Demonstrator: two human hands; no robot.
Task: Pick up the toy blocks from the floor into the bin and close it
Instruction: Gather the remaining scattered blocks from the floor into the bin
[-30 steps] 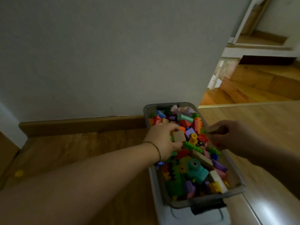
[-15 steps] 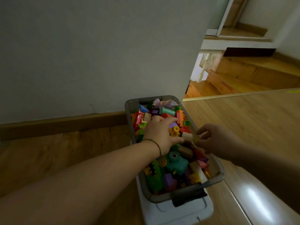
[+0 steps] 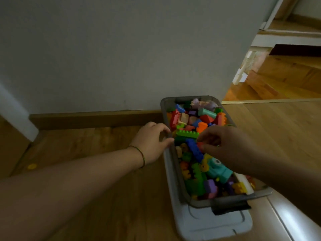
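A grey bin [image 3: 173, 164] full of colourful toy blocks [image 3: 196, 171] stands on the wooden floor against the wall. It rests on its white lid [image 3: 213, 223]. My left hand [image 3: 152, 141] is at the bin's left rim, with thumb and fingers curled around the edge. Over the middle of the bin, my right hand [image 3: 224, 146] pinches a small red block [image 3: 199, 145] at its fingertips, just above a blue brick [image 3: 194, 148] and beside a green brick [image 3: 186, 134]. One small yellow piece [image 3: 32, 166] lies on the floor at the far left.
A grey wall with a wooden skirting board [image 3: 95, 119] runs behind the bin. Wooden steps [image 3: 278, 79] lie beyond the wall's corner at the right. A white surface [image 3: 295, 221] borders the lid at the lower right.
My left hand has come out of the blocks and moved left to the bin's rim. My right hand has shifted from the right side to over the middle of the bin.
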